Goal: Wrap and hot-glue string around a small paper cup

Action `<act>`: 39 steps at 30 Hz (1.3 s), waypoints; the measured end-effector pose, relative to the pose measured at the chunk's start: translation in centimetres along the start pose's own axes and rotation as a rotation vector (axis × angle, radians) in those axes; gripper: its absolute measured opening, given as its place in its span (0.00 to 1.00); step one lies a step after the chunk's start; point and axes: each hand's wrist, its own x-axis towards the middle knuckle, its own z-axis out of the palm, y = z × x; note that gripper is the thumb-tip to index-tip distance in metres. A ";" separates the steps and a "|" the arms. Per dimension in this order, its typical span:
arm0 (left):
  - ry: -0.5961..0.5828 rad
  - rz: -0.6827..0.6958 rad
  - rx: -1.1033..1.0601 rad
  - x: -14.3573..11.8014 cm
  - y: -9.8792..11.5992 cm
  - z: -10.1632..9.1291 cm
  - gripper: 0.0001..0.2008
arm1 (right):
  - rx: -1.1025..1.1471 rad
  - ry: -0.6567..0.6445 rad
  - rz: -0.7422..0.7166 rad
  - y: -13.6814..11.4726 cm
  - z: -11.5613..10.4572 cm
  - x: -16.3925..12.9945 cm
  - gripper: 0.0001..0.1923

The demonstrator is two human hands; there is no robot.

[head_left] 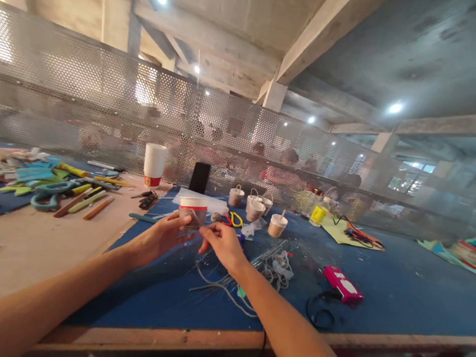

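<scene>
Blue table [403, 298] with a mesh screen [98, 98] behind it, people sitting past that. Plywood board [31, 243] on the left, littered with sticks, scissors [50, 193] and foam scraps. Stacked white cups [153, 164] and a dark phone [199, 177] stand at the back; small cord-handled cups [256, 206] nearby. Pink glue gun [342, 284] right of the hands, tangled cord [226, 287] below them. Left hand [160, 237] curled around a paper cup [192, 210], held just above the table centre. Right hand [224, 246] pinches something thin at the cup's side; can't tell what.
</scene>
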 end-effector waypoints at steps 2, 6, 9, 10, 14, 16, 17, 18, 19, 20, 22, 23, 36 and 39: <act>-0.017 -0.012 -0.005 0.1 -0.2 -0.2 0.14 | -0.053 0.063 -0.070 0.1 -0.9 0.3 0.16; -0.064 -0.018 -0.013 0.2 -0.3 -0.3 0.17 | -0.081 0.181 -0.164 -0.2 -1.6 0.5 0.15; -0.076 -0.034 -0.010 0.1 -0.3 -0.1 0.17 | -0.092 0.242 -0.190 -0.6 -1.6 0.4 0.15; -0.079 -0.040 -0.007 0.0 -0.2 -0.1 0.17 | -0.101 0.256 -0.196 -0.7 -1.6 0.4 0.15; -0.089 -0.055 0.019 -0.1 -0.1 0.1 0.18 | -0.086 0.274 -0.227 -1.0 -1.6 0.3 0.14; -0.092 -0.055 0.033 -0.1 -0.2 0.0 0.18 | -0.047 0.266 -0.241 -0.9 -1.6 0.4 0.13; -0.094 -0.055 0.040 -0.1 -0.2 -0.1 0.18 | -0.028 0.263 -0.244 -0.9 -1.6 0.4 0.13; -0.098 -0.054 0.045 -0.1 -0.3 -0.2 0.18 | -0.012 0.262 -0.246 -0.9 -1.6 0.4 0.13; -0.106 -0.055 0.049 -0.1 -0.3 -0.2 0.18 | -0.001 0.260 -0.245 -0.9 -1.6 0.4 0.12; -0.119 -0.057 0.054 -0.1 -0.3 -0.2 0.19 | 0.008 0.257 -0.244 -0.9 -1.6 0.5 0.12; -0.146 -0.062 0.062 -0.1 -0.3 -0.2 0.19 | 0.004 0.259 -0.244 -0.9 -1.6 0.5 0.13; -0.157 -0.063 0.063 -0.1 -0.3 -0.2 0.19 | -0.009 0.264 -0.245 -1.0 -1.6 0.5 0.13; -0.159 -0.068 0.067 -0.3 -0.1 0.2 0.19 | -0.126 0.319 -0.262 -0.6 -1.9 0.5 0.15; -0.142 -0.069 0.060 -0.4 0.0 0.4 0.19 | -0.134 0.326 -0.258 -0.6 -1.9 0.5 0.15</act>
